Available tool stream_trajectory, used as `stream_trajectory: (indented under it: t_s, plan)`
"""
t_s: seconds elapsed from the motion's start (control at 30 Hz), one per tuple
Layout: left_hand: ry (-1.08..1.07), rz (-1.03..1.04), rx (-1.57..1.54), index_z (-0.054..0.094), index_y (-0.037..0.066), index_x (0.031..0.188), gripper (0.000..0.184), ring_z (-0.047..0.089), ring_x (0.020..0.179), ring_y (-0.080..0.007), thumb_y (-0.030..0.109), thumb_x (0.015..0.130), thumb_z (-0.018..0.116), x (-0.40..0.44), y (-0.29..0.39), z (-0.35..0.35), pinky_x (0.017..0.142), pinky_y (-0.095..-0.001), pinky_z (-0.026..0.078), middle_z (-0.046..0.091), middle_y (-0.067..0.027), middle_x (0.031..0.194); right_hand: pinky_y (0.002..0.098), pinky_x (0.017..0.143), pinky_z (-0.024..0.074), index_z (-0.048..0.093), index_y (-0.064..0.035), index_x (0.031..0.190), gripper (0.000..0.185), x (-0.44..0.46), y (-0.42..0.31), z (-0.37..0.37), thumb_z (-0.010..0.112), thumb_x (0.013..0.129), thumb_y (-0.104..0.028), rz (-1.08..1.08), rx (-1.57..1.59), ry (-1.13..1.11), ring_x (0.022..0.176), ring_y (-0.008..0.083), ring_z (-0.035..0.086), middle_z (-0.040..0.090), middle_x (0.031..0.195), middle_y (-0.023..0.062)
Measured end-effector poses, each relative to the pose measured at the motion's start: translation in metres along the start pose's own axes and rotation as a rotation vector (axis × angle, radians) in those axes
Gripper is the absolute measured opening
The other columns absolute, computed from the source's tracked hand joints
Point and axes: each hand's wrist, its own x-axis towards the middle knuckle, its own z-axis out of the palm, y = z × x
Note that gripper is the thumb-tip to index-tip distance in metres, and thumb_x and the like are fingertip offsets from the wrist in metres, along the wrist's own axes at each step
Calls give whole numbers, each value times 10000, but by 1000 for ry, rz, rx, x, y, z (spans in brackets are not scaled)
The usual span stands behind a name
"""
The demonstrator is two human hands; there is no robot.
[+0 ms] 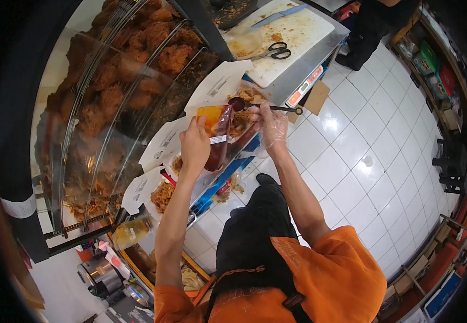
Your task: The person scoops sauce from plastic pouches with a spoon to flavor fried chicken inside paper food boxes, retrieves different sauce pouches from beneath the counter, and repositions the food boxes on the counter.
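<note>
My left hand (194, 146) is closed around a clear plastic container (221, 153) of dark red sauce, held tilted. My right hand (274, 128), in a clear plastic glove, grips a black long-handled spoon (290, 110). The spoon's bowl holds red sauce and sits at the container's mouth. Under both hands is an open paper food box (217, 89) with chopped fried chicken (252, 96) in it. A second open box (163, 141) is partly hidden behind my left hand. Nearer me, fried pieces (162, 196) fill a third box (136, 192).
Fried chicken (112, 97) fills a glass display case on the left. Ahead, a white cutting board (292, 40) bears scissors (276, 51) and a blue-handled knife (279, 15). A digital scale display (304, 86) faces the aisle. Another person's legs (370, 32) stand at top right.
</note>
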Motion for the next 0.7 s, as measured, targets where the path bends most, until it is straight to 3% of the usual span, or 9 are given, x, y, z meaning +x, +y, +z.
stream_trajectory:
  t_s: [0.13, 0.17, 0.23, 0.37, 0.47, 0.6, 0.67, 0.7]
  plan:
    - [76, -38, -130, 613, -36, 1055, 375, 614, 751, -450, 286, 1049, 421, -5, 1, -1, 720, -468, 479, 656, -268, 842, 227, 502, 460, 628, 45, 1099, 309, 7, -2, -7, 594, 990, -243, 26, -64, 48, 643, 111, 623, 714, 877, 111]
    - [103, -55, -199, 615, -33, 1056, 383, 624, 748, -440, 297, 1051, 422, -8, 3, -3, 703, -449, 488, 660, -264, 846, 232, 494, 457, 627, 45, 1075, 306, 11, -1, -9, 592, 990, -247, -7, -58, 60, 623, 115, 615, 712, 869, 115]
    - [256, -37, -224, 615, -39, 1049, 414, 648, 736, -364, 324, 1056, 415, -20, -4, -1, 686, -403, 493, 676, -221, 829, 243, 477, 452, 626, 46, 1027, 306, 21, 1, -12, 590, 989, -255, -72, -50, 80, 583, 123, 600, 708, 854, 124]
    - [484, -110, -418, 604, -65, 1041, 483, 644, 769, -219, 378, 1058, 414, -43, -9, -11, 713, -348, 495, 694, -151, 868, 238, 461, 463, 632, 48, 1096, 314, 35, -5, -16, 586, 987, -243, -161, -192, 86, 601, 132, 624, 718, 862, 131]
    - [647, -189, -631, 593, -74, 1050, 517, 605, 842, -169, 412, 1055, 417, -57, -13, -24, 757, -323, 490, 675, -129, 950, 245, 470, 468, 643, 57, 1104, 336, 34, -6, -7, 586, 985, -252, -131, -330, -8, 591, 127, 621, 724, 848, 118]
    - [817, -290, -718, 578, -68, 1055, 506, 596, 904, -177, 418, 1048, 439, -83, -16, -52, 807, -301, 485, 639, -129, 1017, 261, 501, 477, 666, 45, 1074, 335, 25, -5, -21, 588, 982, -267, -197, -650, -37, 593, 123, 622, 731, 845, 112]
    - [943, -413, -763, 573, -66, 1044, 494, 593, 910, -171, 410, 1049, 444, -96, -16, -66, 815, -293, 487, 628, -114, 1016, 246, 524, 475, 676, 51, 1040, 324, 30, 3, -39, 582, 984, -255, -234, -514, -12, 575, 115, 602, 732, 812, 118]
    - [966, -381, -740, 568, -69, 1056, 493, 595, 912, -176, 409, 1047, 448, -107, -25, -71, 823, -296, 490, 626, -117, 1028, 241, 526, 472, 675, 51, 1034, 322, 29, 0, -41, 579, 985, -252, -210, -407, 18, 568, 111, 594, 732, 808, 117]
